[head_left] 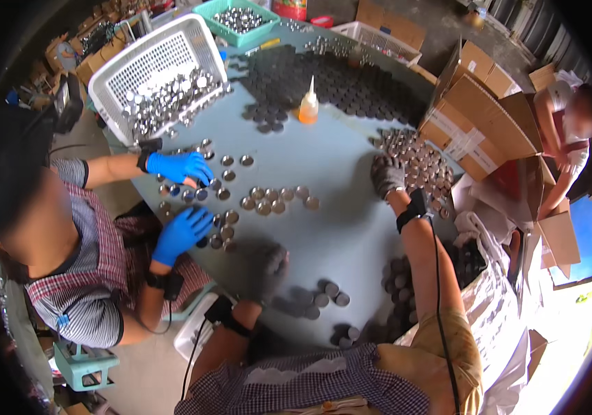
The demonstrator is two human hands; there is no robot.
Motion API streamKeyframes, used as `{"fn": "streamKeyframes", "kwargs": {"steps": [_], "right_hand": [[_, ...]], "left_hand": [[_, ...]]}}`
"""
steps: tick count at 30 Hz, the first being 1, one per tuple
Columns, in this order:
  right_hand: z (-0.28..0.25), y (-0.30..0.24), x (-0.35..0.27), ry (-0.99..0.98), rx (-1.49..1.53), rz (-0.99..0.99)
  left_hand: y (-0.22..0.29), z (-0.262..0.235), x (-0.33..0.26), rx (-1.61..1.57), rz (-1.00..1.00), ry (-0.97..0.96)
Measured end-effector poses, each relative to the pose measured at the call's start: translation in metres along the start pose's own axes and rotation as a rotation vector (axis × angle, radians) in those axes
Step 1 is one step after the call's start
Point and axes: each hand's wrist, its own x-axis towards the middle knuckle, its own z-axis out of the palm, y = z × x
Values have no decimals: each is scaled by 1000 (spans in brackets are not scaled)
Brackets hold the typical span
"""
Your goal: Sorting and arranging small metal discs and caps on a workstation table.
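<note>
My right hand, in a grey knit glove, reaches out and rests on the near edge of a heap of small silver metal lids at the table's right side. Whether it grips a lid is hidden. My left hand, in a dark glove, is blurred and hovers low over the blue table, just left of a small cluster of dark round caps. Nothing shows in its fingers. A row of silver lids lies between my hands.
A co-worker on the left, in blue gloves, handles lids. A white basket of lids, an orange glue bottle, a field of dark caps and cardboard boxes surround the table. Another person stands at far right.
</note>
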Motion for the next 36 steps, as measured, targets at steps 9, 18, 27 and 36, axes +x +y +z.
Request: {"fn": "streamKeyframes", "kwargs": {"steps": [9, 18, 27, 36], "right_hand": [[-118, -108, -124, -570, 423, -447], [-190, -156, -259, -815, 194, -381], [-177, -213, -241, -600, 215, -470], [-161, -198, -179, -638, 406, -405]], "left_hand": [[1, -17, -5, -397, -127, -3], [48, -85, -80, 142, -75, -390], [57, -22, -73, 238, -149, -351], [34, -14, -21, 206, 51, -94]]}}
